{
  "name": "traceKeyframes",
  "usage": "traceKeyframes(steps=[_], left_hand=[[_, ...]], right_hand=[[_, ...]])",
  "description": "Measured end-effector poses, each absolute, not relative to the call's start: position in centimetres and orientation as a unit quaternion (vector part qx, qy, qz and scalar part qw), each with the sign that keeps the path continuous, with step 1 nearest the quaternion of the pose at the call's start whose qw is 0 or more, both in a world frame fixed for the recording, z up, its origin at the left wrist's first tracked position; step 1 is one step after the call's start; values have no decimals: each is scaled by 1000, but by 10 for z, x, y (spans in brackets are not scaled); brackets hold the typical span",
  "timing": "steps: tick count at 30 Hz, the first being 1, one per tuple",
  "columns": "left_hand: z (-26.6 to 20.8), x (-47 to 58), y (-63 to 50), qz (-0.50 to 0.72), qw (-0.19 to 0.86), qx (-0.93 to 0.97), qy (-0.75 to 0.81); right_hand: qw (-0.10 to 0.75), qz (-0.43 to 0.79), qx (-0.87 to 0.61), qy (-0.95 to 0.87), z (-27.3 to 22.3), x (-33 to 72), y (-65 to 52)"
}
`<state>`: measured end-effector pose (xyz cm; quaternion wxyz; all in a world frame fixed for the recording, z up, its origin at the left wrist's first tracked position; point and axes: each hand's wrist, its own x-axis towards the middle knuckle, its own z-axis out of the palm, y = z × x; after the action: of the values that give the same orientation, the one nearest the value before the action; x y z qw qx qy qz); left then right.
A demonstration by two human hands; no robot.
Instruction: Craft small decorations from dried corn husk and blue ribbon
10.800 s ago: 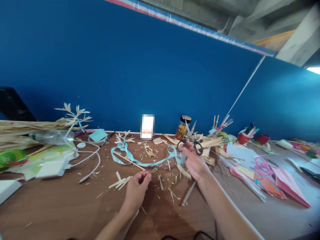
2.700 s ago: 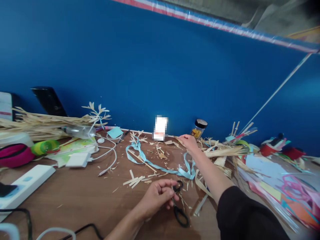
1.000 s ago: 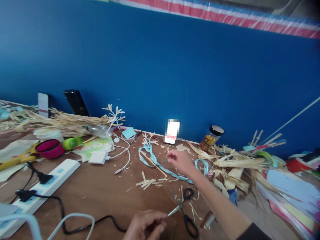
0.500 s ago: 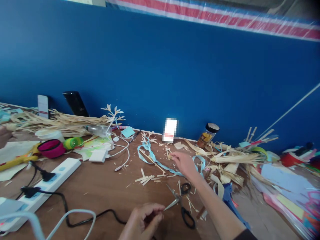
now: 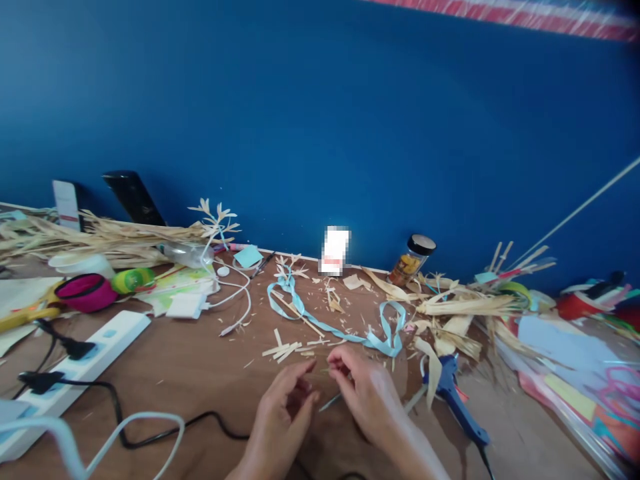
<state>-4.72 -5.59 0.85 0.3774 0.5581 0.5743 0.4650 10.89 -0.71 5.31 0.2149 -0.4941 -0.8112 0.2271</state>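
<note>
My left hand [image 5: 286, 415] is low in the middle of the view, fingers curled, thumb and forefinger apart; I see nothing between them. Close beside it on the right, my right hand [image 5: 369, 395] has its fingertips drawn together in a pinch. Whatever the pinch holds, if anything, is too small to make out. Under the right hand lie the scissors [image 5: 330, 403], with just a blade tip showing. Beyond both hands, a twisted light-blue ribbon [image 5: 345, 335] lies among pale cut strips [image 5: 284, 351] of dried husk.
A blue glue gun [image 5: 463, 407] lies right of my hands, near dried husks [image 5: 465, 303]. A black-lidded jar [image 5: 411, 260] and a blurred-out phone [image 5: 336, 251] stand by the blue wall. At left are a power strip [image 5: 107, 350], cables and a pink band [image 5: 86, 293].
My right hand has come back from the far scraps toward my left hand and now covers most of the scissors. The left thumb and forefinger are further apart. The view has shifted slightly.
</note>
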Motion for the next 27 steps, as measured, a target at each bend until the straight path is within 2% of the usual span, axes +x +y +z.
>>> traceKeyframes(steps=[9, 20, 27], left_hand=[[20, -50, -53, 443, 346, 623, 544], [16, -46, -55, 413, 428, 526, 608], [15, -44, -58, 400, 422, 539, 609]], right_hand=[[228, 300, -486, -789, 54, 108, -22], [240, 304, -458, -800, 45, 112, -24], [262, 393, -486, -735, 45, 114, -25]])
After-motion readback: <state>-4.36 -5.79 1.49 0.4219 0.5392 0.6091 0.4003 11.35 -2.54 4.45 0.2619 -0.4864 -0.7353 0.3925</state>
